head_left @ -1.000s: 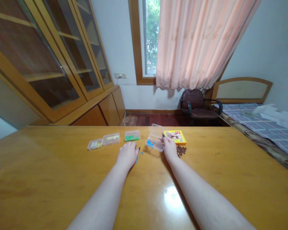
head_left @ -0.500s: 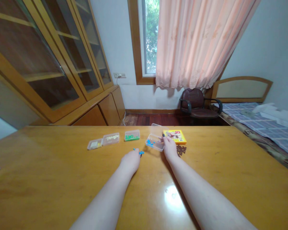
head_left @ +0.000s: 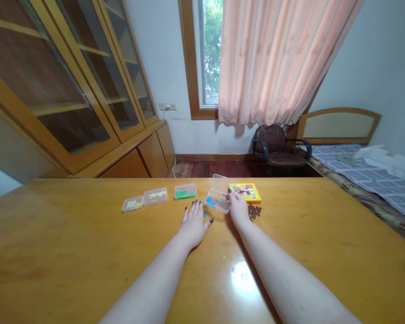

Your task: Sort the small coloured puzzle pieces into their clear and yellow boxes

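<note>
Your forearms (head_left: pixel 148 279) cross the near part of the counter (head_left: pixel 70 265), cut off by the bottom of the view. Your left hand (head_left: pixel 193 222) is palm down with its fingers spread, a small blue piece (head_left: pixel 204 215) showing in the gap between thumb and forefinger; whatever lies under the palm is covered. Your right hand (head_left: pixel 239 208) pinches the right side of a clear box (head_left: pixel 222 206), and most of those fingers are hard to make out. This shallow, see-through box is just right of your left fingertips, its lid (head_left: pixel 219 181) raised at the back, blue pieces (head_left: pixel 211 202) gathered toward its left; you cannot tell whether it sits flat. Your right hand partly hides brown pieces (head_left: pixel 255 210) near a yellow carton (head_left: pixel 253 193). A box of green pieces (head_left: pixel 185 193) stands beyond your left hand. The counter's far edge runs close behind these, while wide room spreads across its surface to your left and right
</note>
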